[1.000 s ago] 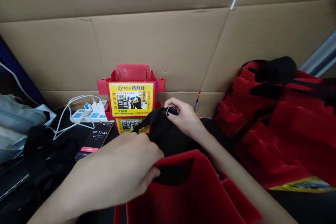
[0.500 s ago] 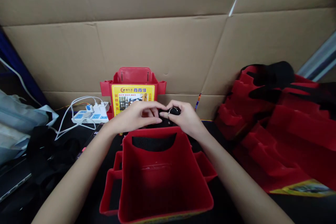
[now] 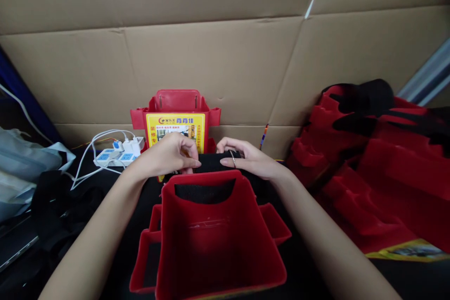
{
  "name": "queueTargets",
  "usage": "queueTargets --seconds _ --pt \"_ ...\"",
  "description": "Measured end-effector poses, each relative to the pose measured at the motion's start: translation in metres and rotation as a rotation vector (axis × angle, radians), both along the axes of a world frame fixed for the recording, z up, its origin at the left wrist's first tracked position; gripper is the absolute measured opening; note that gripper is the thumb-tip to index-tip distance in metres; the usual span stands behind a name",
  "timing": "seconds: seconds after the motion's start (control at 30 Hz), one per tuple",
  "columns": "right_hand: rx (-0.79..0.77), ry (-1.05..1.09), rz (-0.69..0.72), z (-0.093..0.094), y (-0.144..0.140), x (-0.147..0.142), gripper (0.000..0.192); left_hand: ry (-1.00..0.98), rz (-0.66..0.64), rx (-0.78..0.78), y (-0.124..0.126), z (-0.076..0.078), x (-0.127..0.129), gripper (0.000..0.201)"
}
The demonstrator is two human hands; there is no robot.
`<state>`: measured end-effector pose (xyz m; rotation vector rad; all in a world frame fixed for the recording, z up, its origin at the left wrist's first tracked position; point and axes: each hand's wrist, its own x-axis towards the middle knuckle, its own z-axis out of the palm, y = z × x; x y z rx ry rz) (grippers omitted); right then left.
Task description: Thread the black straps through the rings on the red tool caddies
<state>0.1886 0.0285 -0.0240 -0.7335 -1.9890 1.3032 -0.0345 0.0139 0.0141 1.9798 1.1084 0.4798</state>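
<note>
Fingers: those of the left hand (image 3: 168, 155) curl down, tips pinched on the left part of a black woven fabric strap (image 3: 210, 161); those of the right hand (image 3: 246, 158) lie flatter, extended leftward across the strap's right part, thumb hidden beneath, so a full grip there cannot be confirmed. A thin ring sits on one right finger.

Strap: lies stretched between the two hands, long axis running left to right, just behind and above the far rim of the open red fabric tool pouch (image 3: 211, 234). A further stretch of black webbing shows through the curved cut-out in the pouch's far wall, directly below the held strap.

Relation: the strap sits directly under both sets of fingertips, touching them; the pouch opening lies toward the person from the fingers, with smaller side pockets at either flank. Both hands are about equally near, one at each end of the visible strap.

Surroundings:
- Red upright pouch with a yellow printed label (image 3: 176, 124), standing just behind the hands against the brown corrugated cardboard backing (image 3: 225, 56).
- White power strip with plugged chargers and white cables (image 3: 117, 153), left of the labelled pouch.
- Heap of red pouches with black straps (image 3: 372, 159), well apart at the right.
- Grey-white plastic bag (image 3: 24, 168), far left.
- Dark table surface (image 3: 309, 262) beneath.
</note>
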Motion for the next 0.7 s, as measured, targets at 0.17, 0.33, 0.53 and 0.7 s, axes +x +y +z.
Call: queueTargets --seconds 0.17,0.33,0.53,0.7 --pt "-0.110 0.010 0.057 -0.004 0.003 0.005 0.026 0.013 0.065 -0.067 0.000 0.005 -0.008 0.010" --pt "-0.011 0.007 -0.123 -0.003 0.004 0.006 0.027 0.128 -0.040 0.005 -0.004 0.009 -0.014 0.009" --pt "0.098 0.011 -0.084 0.008 -0.008 0.000 0.028 -0.021 -0.069 0.419 -0.018 0.014 0.002 0.034" --pt "0.130 0.005 -0.097 0.014 -0.019 -0.006 0.026 -0.135 -0.217 0.296 -0.012 0.004 0.013 0.035"
